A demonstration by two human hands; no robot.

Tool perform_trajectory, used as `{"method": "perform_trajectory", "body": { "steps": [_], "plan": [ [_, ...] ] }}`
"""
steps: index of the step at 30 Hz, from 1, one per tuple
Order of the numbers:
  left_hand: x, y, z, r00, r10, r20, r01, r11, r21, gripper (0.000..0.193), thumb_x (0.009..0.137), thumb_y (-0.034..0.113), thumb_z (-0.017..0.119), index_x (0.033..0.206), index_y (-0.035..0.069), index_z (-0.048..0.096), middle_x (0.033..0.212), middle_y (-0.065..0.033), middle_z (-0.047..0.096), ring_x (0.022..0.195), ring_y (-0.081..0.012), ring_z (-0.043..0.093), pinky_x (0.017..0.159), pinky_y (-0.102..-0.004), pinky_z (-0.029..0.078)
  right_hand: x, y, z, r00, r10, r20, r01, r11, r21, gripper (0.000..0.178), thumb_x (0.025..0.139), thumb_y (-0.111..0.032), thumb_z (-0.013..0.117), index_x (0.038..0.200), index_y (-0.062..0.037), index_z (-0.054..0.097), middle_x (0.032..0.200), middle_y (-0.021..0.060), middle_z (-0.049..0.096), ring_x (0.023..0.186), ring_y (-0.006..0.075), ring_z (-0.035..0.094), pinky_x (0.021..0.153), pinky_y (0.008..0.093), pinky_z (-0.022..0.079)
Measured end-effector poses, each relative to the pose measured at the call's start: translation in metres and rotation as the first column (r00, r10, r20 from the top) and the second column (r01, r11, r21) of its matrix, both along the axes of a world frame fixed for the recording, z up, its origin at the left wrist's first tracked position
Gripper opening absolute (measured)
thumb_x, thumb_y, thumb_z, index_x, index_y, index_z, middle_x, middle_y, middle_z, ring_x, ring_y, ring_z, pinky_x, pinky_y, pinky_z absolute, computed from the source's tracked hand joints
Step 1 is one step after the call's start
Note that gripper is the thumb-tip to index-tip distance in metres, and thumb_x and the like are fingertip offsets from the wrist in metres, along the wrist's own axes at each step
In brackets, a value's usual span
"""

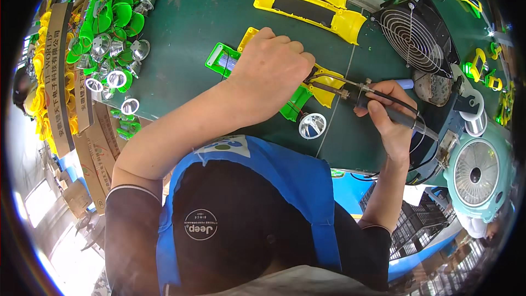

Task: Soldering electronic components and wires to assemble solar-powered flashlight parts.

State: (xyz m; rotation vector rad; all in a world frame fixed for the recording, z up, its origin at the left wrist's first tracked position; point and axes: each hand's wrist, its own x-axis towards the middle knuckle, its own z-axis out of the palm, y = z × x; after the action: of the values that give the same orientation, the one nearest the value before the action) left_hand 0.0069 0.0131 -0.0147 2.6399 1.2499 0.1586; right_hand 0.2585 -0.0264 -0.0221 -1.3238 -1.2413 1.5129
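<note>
My right hand (392, 123) grips the dark handle of a soldering iron (399, 117) with a thin feed tube along it. Its metal front end reaches left to my left hand (268, 74), which is curled down over the work with its fingertips hidden. Beneath that hand lie a green lamp housing (215, 61), with a pale cylinder (227, 61) inside, and a yellow housing piece (324, 94). A silver reflector cup (313, 125) sits by the green housing's near end, wires leading to it. The iron's very tip is hard to make out.
Two yellow housing shells (307, 12) lie at the far side of the green table (192, 8). A black fan with a wire guard (408, 35) stands at right, near a pale green fan (475, 175). Green lamp parts with reflectors (116, 48) are heaped at left beside cardboard (59, 77).
</note>
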Motion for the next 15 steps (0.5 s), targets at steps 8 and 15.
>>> {"method": "perform_trajectory", "body": {
  "steps": [8, 15],
  "plan": [
    [0.0, 0.0, -0.003, 0.998, 0.019, 0.067, -0.022, 0.999, 0.034, 0.011, 0.08, 0.012, 0.059, 0.069, 0.009, 0.056, 0.069, -0.0046, 0.055, 0.071, -0.0223, 0.056, 0.068, -0.0358, 0.04, 0.002, -0.026, -0.005, 0.981, -0.163, -0.108, 0.185, 0.95, 0.253, 0.035, 0.088, -0.025, 0.065, 0.102, 0.0047, 0.052, 0.085, 0.0164, 0.066, 0.074, 0.0231, 0.068, 0.073, 0.0332, 0.053],
    [0.0, 0.001, -0.001, 1.0, -0.01, 0.027, 0.009, 1.0, 0.018, 0.009, 0.079, 0.011, 0.06, 0.072, 0.008, 0.059, 0.071, -0.0048, 0.058, 0.072, -0.0227, 0.058, 0.069, -0.036, 0.039, -0.048, -0.04, -0.028, 0.963, -0.26, -0.069, 0.26, 0.838, 0.479, 0.033, 0.092, -0.018, 0.061, 0.113, -0.0013, 0.042, 0.099, 0.0168, 0.063, 0.091, 0.0256, 0.067, 0.083, 0.033, 0.049]
  ]
}}
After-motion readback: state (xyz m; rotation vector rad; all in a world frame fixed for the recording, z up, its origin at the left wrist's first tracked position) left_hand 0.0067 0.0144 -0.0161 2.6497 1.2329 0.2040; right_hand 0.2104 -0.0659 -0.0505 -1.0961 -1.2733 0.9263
